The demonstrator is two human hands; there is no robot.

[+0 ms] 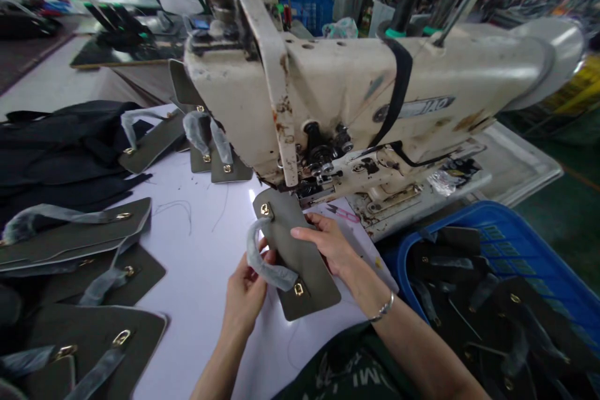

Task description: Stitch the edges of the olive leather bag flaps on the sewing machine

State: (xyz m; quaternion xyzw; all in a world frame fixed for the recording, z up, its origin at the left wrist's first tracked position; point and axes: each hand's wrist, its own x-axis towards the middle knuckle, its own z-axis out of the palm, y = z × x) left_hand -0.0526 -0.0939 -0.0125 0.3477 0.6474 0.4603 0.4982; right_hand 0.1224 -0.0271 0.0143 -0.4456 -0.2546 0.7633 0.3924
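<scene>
Bracelet (383, 309) circles the right wrist; the right hand (325, 245) lies open, fingers flat on a grey panel (309, 275), its top end just beside the sewing machine (337, 81). The left hand (246, 290) curls around the panel's strap (276, 276), seemingly pinching it. Six more panels (70, 244) lie on the table (197, 262); a blue crate (487, 225) holds others, too dark to count.
</scene>
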